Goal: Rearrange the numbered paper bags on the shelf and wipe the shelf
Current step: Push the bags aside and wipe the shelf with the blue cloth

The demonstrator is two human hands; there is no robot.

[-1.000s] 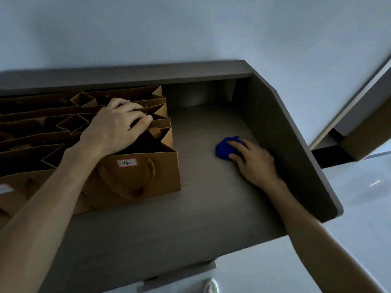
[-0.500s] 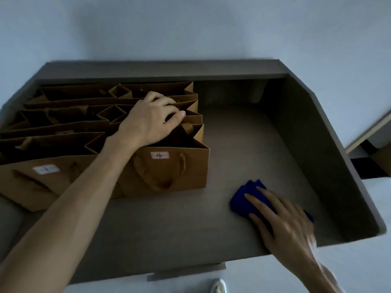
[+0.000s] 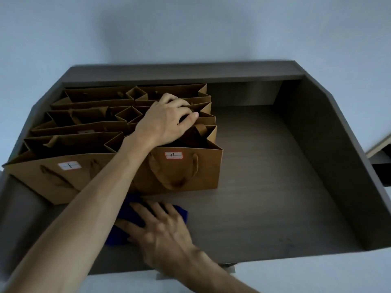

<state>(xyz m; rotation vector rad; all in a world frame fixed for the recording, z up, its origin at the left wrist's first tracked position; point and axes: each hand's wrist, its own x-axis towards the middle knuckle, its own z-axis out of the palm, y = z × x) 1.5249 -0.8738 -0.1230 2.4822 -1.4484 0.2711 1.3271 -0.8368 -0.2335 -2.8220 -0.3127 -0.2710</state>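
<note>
Pressing flat, fingers spread, the right hand pins the cloth low centre on the shelf; keep even pressure. Left hand grips bags' tops, mid-frame, steadying them.

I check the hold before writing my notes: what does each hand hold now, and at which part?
The left hand grips the top edges of the paper bags behind bag 4. The right hand holds nothing; flat fingers press the blue cloth.
</note>
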